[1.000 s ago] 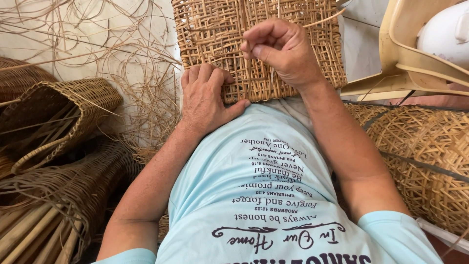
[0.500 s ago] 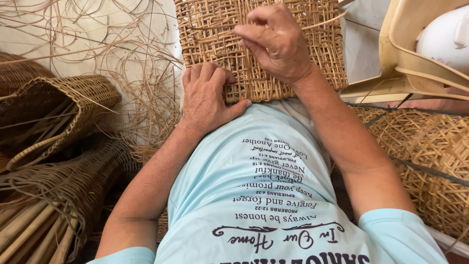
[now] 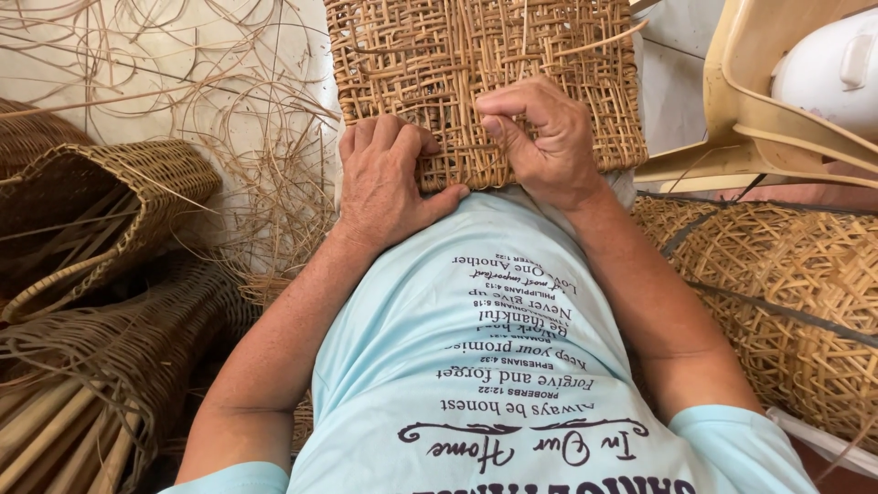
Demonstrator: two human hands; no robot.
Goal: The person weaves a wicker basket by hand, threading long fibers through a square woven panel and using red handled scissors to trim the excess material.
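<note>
A flat woven rattan panel (image 3: 476, 64) rests against my belly, leaning away from me over the floor. My left hand (image 3: 384, 178) lies flat on its lower left edge, thumb pressed under the rim, holding it still. My right hand (image 3: 540, 137) is curled over the lower middle of the panel, thumb and forefinger pinched on a thin rattan strand in the weave. My light blue printed shirt (image 3: 494, 366) fills the bottom of the view.
Loose rattan strands (image 3: 201, 119) sprawl over the pale floor at upper left. Woven baskets (image 3: 101, 210) and a bundle of canes (image 3: 55, 430) lie at left. A large round woven basket (image 3: 786, 293) sits at right, a beige plastic chair (image 3: 759, 101) above it.
My right hand has come down from the panel's upper middle to its lower edge, beside my left hand. The left hand has stayed in place.
</note>
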